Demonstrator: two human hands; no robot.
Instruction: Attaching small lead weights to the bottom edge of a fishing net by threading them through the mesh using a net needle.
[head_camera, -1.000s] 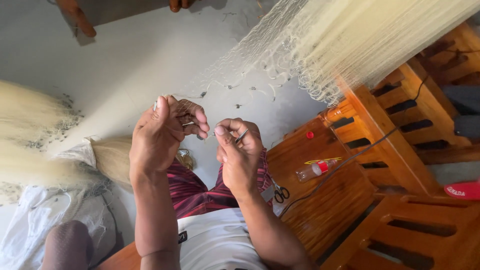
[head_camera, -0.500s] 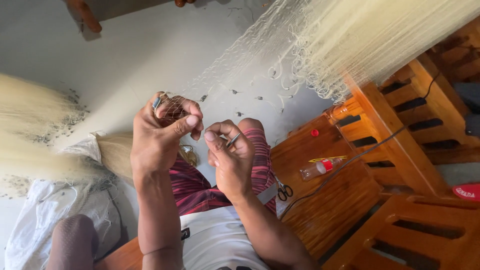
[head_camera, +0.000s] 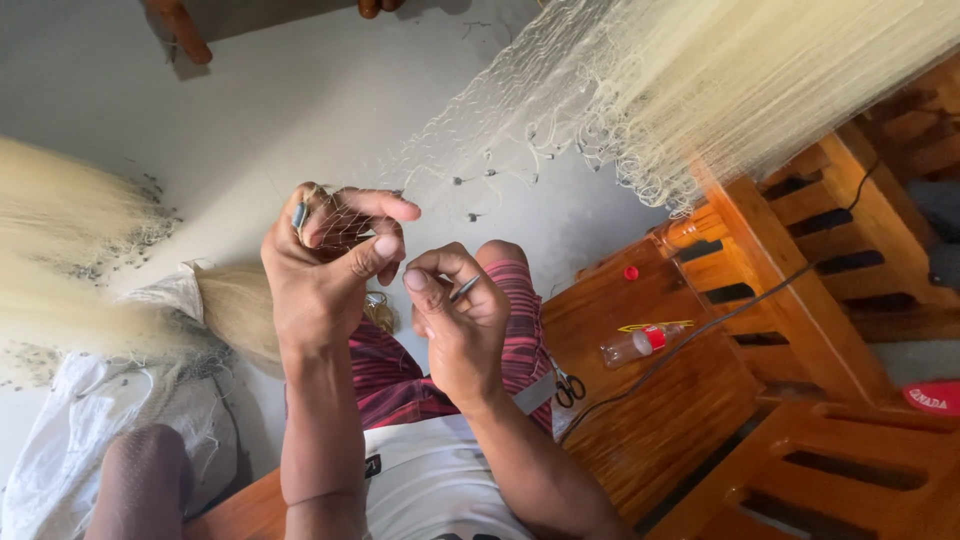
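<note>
A pale, fine fishing net stretches from the upper right down to my hands, with small dark weights along its edge. My left hand grips a bunched piece of the net's edge between thumb and fingers, mesh draped over the fingers. My right hand is just right of it, pinching a thin grey metal needle between thumb and forefinger, pointed toward the left hand. Both hands are raised over my lap, which is covered by red striped shorts.
A heap of pale net lies at left over a white sack. At right stands a wooden bench carrying a clear bottle with a red label, scissors, a red cap and a black cable.
My hands have dropped slightly and closed together. The left hand's forefinger has stretched out over the mesh while the right hand with the needle moved a little left.
</note>
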